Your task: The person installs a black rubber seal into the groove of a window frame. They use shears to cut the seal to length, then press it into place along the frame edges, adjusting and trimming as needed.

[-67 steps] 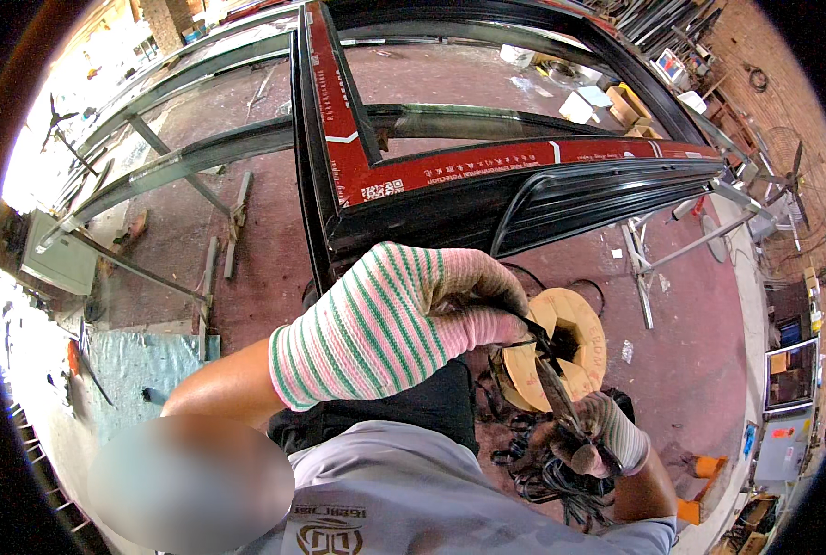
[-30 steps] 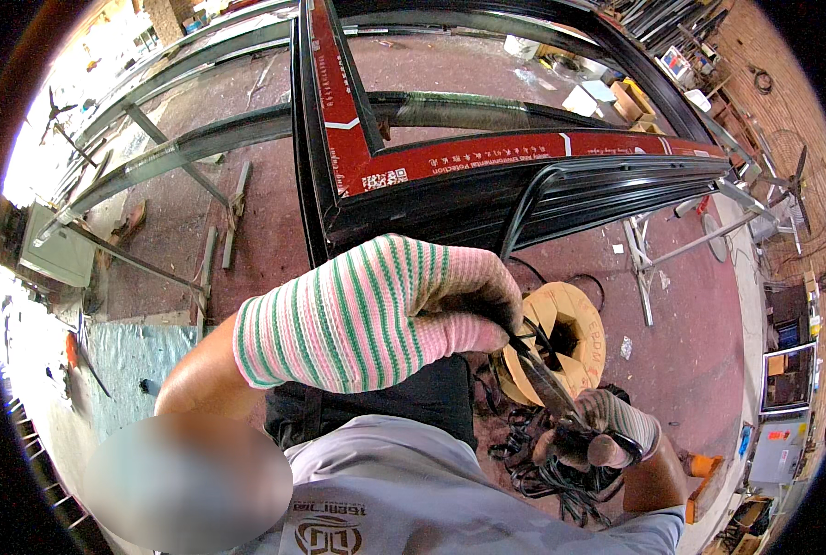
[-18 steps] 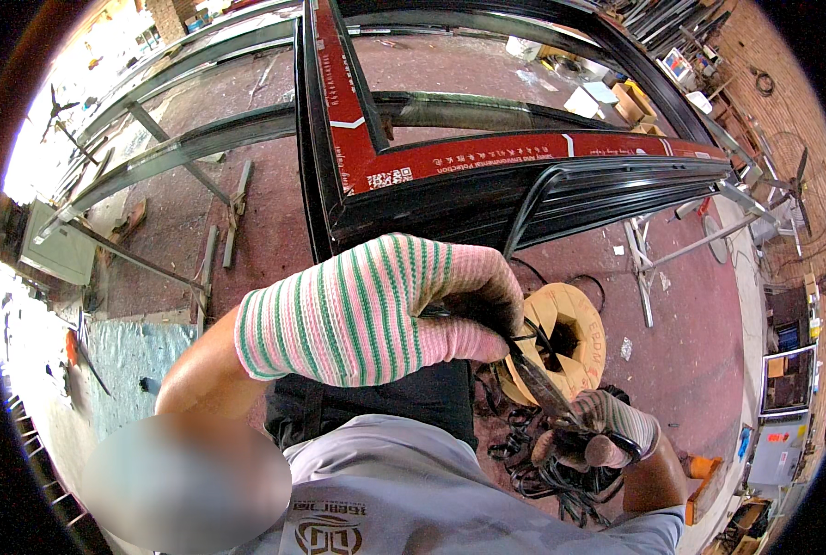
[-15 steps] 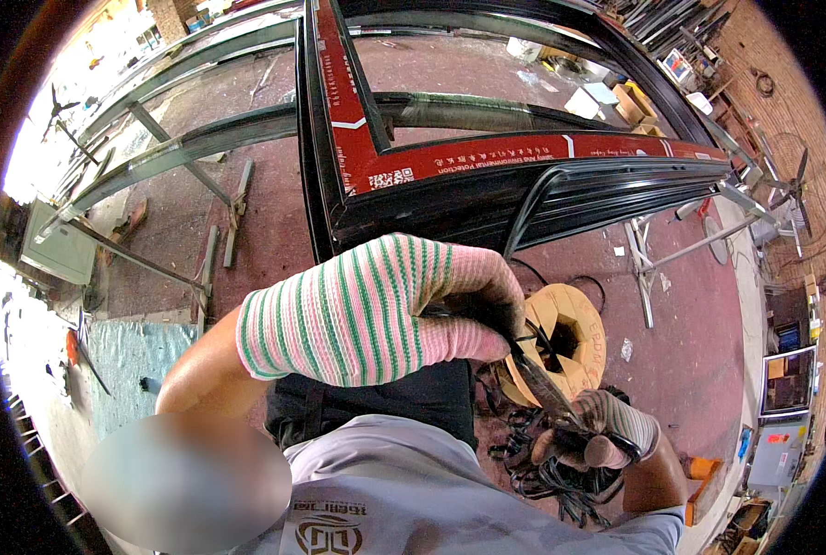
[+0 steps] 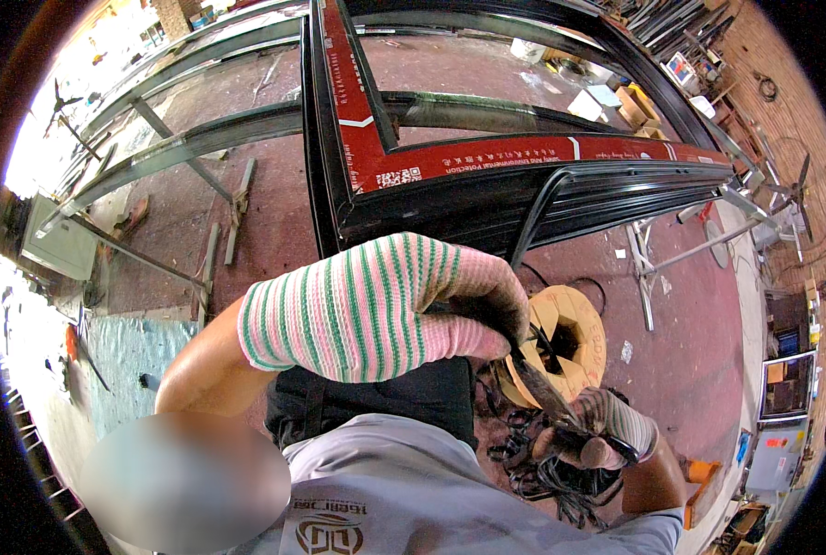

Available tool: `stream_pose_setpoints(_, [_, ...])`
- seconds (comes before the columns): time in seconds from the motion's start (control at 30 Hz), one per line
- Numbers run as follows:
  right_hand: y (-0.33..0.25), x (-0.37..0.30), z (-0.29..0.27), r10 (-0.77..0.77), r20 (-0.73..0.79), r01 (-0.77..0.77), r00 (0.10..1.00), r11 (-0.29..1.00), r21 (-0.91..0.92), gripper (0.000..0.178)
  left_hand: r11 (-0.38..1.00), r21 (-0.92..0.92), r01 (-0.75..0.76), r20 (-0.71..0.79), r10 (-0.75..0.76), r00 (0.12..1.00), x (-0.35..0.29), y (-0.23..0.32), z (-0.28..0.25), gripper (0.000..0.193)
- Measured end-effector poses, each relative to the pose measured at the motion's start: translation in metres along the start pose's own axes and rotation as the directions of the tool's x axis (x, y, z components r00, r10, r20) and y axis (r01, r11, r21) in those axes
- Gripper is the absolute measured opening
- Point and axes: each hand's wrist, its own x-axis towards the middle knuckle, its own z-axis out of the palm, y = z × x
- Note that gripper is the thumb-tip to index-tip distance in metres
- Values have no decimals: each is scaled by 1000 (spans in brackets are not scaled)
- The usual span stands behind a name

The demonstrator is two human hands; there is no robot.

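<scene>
My left hand (image 5: 376, 310), in a pink-and-green striped glove, pinches a black rubber strip (image 5: 535, 217) low on its length. The strip bends up and over the near edge of a black window frame (image 5: 431, 208) faced with red film. My right hand (image 5: 607, 430), gloved too, is closed round the handles of dark-bladed scissors (image 5: 550, 396). Their blades point up-left to the strip at my left fingertips. Whether they touch the strip is hidden by the glove. Loose black strip (image 5: 570, 495) lies in a tangle below my right hand.
A cardboard spool (image 5: 584, 324) stands on the red floor just beyond my hands. Metal rack rails (image 5: 191, 139) carry the frame and run off left. At the right are a standing fan (image 5: 796, 190) and a grey box (image 5: 778, 458); open cartons (image 5: 636, 106) sit farther back.
Both hands keep nearly the same place and grip. The black strip above my left hand has shifted slightly to the right. The view has moved very little.
</scene>
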Motion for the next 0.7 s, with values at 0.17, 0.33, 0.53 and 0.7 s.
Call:
stream_pose_setpoints(0.17, [-33, 9, -3, 112, -49, -94, 992, 957, 275, 47, 1000, 7, -12, 9, 12, 1000, 0, -2, -1, 23])
stream_pose_setpoints(0.33, [-37, 10, -6, 121, 9, -115, 993, 908, 403, 46, 1000, 16, -13, 3, 13, 1000, -1, -3, -1, 23])
stream_pose_setpoints(0.53, [-35, 11, -12, 4, 52, -22, 999, 936, 352, 47, 998, -37, -41, -4, 41, 999, 0, -7, 0, 22])
stream_pose_setpoints(0.7, [-27, 12, -2, -62, -108, 90, 992, 958, 273, 53, 999, -45, -12, 0, 12, 1000, 0, -5, 0, 21])
